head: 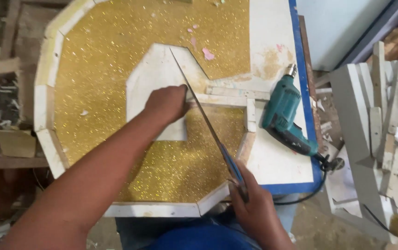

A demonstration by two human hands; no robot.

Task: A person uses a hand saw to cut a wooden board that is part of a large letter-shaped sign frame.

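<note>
- My left hand (166, 104) sits just left of the frame's centre, fingers curled together and pressing down on the end of a thin white wooden strip (217, 99).
- That strip runs from my knuckles toward the right, across the gold glitter board (101, 60), and meets a second short strip (251, 115) that turns downward at a right angle.
- My right hand (254, 206) is at the lower middle of the frame, fingers clamped tight around the handle of a hand saw (203, 120).
- The saw's blade slants from my right hand up and to the left, its tip reaching the upper centre over the white cut-out patch (155, 78); the blade crosses the strip just beside my left hand.
- I cannot tell whether the teeth are touching the strip or riding just above it.
- The glitter board fills the upper left and centre, edged with pale wooden segments (46, 102) forming an angled rim.
- A teal electric drill (284, 113) lies on the white tabletop (277, 162) to the right of centre, well apart from both hands, its black cord (310, 194) trailing off the blue table edge at lower right.
- Stacked white wood offcuts (379, 129) fill the right edge of the frame.
</note>
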